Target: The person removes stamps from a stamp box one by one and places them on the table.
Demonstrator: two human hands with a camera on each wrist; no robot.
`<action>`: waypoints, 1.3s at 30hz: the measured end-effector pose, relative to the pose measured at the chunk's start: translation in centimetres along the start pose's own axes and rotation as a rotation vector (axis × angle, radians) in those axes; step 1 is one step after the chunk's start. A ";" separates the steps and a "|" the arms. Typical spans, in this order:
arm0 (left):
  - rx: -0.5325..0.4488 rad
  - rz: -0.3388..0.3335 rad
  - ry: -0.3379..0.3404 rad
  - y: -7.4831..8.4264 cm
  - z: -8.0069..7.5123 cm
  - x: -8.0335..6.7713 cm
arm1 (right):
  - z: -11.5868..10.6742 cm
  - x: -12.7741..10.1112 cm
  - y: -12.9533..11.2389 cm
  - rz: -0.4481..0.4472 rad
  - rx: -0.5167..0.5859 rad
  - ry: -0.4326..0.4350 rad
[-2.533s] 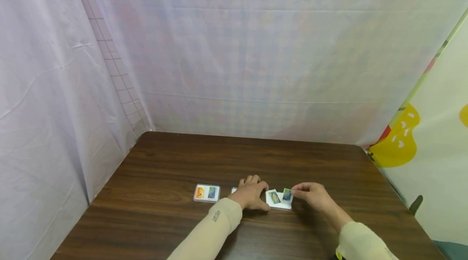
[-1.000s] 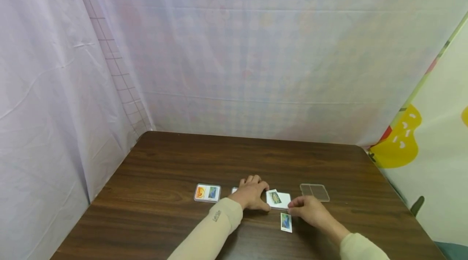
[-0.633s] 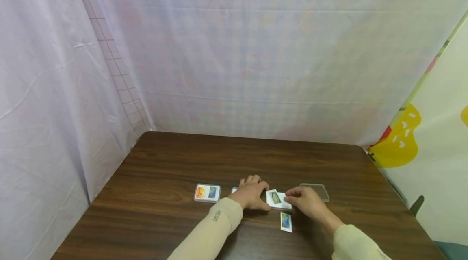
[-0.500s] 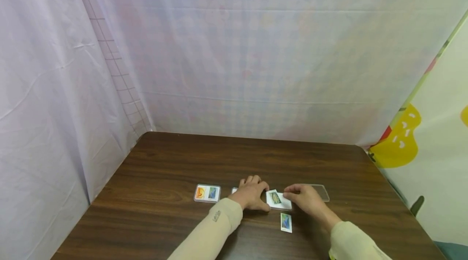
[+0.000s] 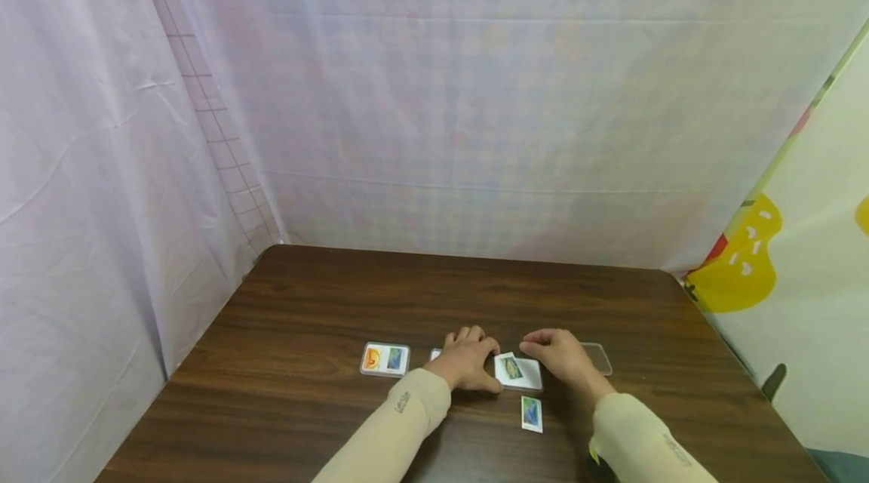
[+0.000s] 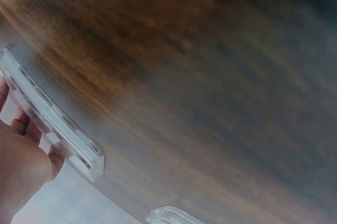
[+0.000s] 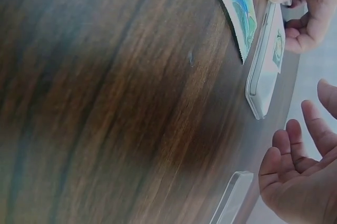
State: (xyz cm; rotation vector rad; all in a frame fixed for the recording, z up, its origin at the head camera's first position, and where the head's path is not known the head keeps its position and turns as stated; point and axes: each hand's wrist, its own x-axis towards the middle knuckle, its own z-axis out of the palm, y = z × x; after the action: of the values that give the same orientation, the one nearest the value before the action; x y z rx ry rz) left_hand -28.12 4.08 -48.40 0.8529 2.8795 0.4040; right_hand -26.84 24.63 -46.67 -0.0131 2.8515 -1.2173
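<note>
Card case (image 5: pixel 526 376) lies on the worktop (image 5: pixel 326 302) between both hands, a card (image 5: pixel 511 367) on it. Left hand (image 5: pixel 467 357) seems to grip its left edge; right hand (image 5: pixel 560 356) hovers, fingers (image 7: pixel 310 124) apart. Another card (image 5: pixel 532 413) lies nearer.

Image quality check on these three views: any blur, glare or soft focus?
Head view: sharp, evenly lit, soft shadows under the hands; the clear lid barely stands out from the table. Left wrist view: wood grain smeared and soft; the tray edge by the left hand looks hazy. Right wrist view: dim at left, right hand blurred, loose card fairly crisp.
</note>
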 end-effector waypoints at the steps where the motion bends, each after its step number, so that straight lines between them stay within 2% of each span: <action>1: 0.000 0.000 0.001 0.0 0.0 0.0 | 0.1 0.1 0.0 0.000 -0.004 0.001; 18: -0.008 0.005 0.009 -0.1 0.1 0.2 | 1.2 1.1 0.0 0.031 -0.099 -0.025; 23: -0.006 0.007 0.009 -0.1 0.0 0.0 | 1.5 1.3 0.0 0.039 -0.091 -0.034; 39: 0.004 -0.003 -0.001 -0.4 0.6 0.5 | 2.1 1.1 -0.1 -0.008 -0.160 -0.020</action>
State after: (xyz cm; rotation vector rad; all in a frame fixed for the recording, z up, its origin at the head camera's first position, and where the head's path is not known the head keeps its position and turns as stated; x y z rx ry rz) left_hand -28.61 4.18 -49.14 0.8498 2.8811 0.3968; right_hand -27.90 23.06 -48.07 -0.0413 2.9253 -0.9815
